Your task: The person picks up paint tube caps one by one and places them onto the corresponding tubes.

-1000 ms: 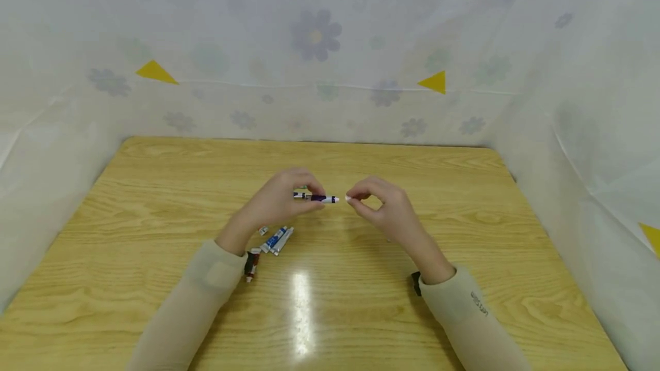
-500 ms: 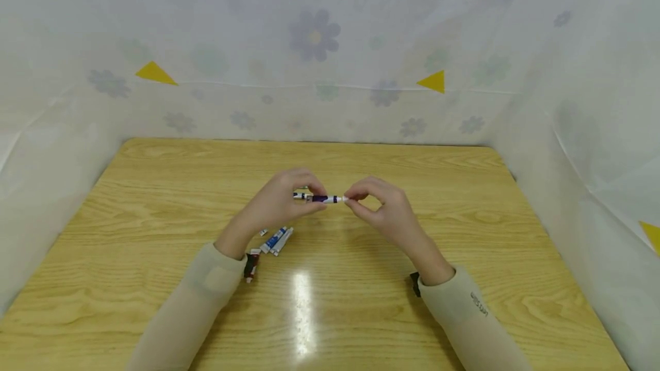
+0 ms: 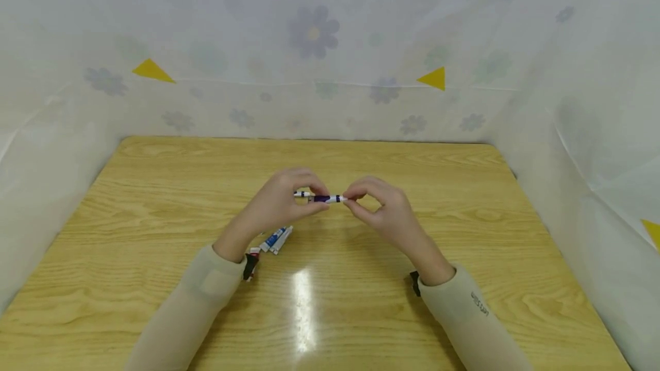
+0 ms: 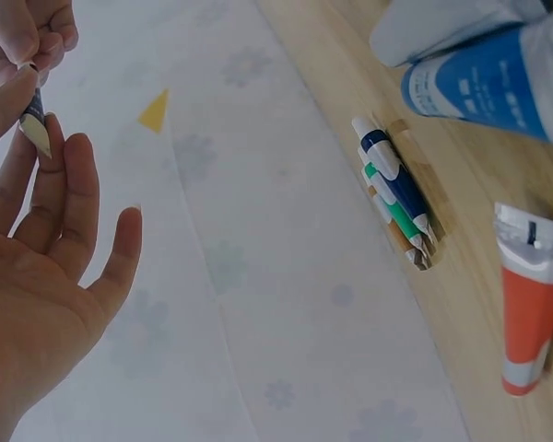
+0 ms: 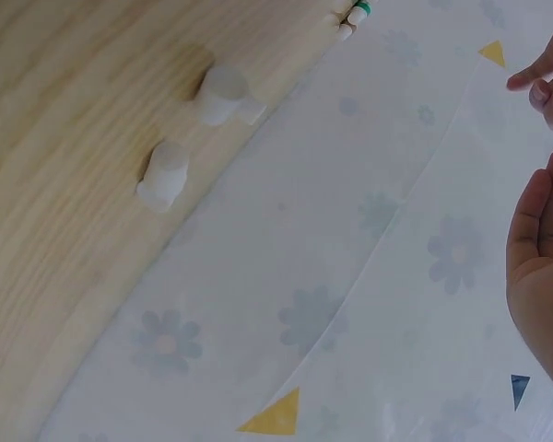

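A small purple-and-white tube (image 3: 323, 198) is held level above the middle of the wooden table (image 3: 464, 188). My left hand (image 3: 311, 199) grips its left part with curled fingers. My right hand (image 3: 350, 200) pinches the white cap at the tube's right end between thumb and forefinger. In the left wrist view the tube (image 4: 32, 122) shows at the top left, above the left palm, with the right hand's fingertips (image 4: 23, 32) on it. The right wrist view shows only the right palm (image 5: 544, 267) and the left hand's fingertips (image 5: 539, 83).
Blue-and-white tubes (image 3: 275, 239) and a red one (image 3: 251, 263) lie on the table by my left wrist. Two white caps (image 5: 223, 92) stand near the table edge. Several small tubes (image 4: 396, 198) lie together. A flowered plastic sheet (image 3: 314, 44) walls in the table.
My right hand has moved left with the white cap and closed the gap, so the cap now meets the tube's right end. The left hand has stayed in place.
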The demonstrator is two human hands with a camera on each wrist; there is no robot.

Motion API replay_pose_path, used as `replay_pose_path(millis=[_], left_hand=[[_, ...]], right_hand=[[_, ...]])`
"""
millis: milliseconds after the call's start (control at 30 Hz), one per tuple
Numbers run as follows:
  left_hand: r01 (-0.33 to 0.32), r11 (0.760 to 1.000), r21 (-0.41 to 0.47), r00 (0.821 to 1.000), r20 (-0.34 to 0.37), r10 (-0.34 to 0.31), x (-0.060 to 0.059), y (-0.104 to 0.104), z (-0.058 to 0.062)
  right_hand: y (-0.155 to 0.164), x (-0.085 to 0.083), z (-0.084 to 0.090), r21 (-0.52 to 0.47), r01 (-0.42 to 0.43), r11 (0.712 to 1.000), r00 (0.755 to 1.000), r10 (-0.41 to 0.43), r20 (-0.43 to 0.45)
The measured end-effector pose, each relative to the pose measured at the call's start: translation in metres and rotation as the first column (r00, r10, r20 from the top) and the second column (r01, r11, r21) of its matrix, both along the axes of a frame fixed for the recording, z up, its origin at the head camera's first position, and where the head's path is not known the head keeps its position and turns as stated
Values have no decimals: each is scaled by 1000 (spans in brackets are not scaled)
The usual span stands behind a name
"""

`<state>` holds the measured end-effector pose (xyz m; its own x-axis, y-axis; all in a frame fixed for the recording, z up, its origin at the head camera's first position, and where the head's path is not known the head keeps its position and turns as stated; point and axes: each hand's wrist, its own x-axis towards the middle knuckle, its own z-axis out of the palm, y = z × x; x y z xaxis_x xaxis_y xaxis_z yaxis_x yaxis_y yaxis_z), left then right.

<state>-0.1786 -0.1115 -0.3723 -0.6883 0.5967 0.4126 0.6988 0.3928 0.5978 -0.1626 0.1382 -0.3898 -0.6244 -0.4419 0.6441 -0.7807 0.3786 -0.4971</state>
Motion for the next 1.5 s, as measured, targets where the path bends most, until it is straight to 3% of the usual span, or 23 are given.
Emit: replay_pose_path(millis=[500, 667, 1100, 1500], left_hand=[[6, 998, 55, 1000, -5, -6, 3, 1, 3], [9, 998, 69, 1000, -14, -8, 4, 2, 4], [-11, 995, 100, 993, -116, 23, 7, 3, 5], [-20, 993, 113, 993, -111, 33, 5, 3, 6]], right_hand=[[1, -1, 0, -38, -17, 999, 1000, 18, 16], [2, 0, 1, -53, -14, 998, 998, 17, 57], [3, 4, 7, -51, 10, 999, 985, -1, 171], [6, 1, 6, -47, -9, 999, 994, 14, 105]])
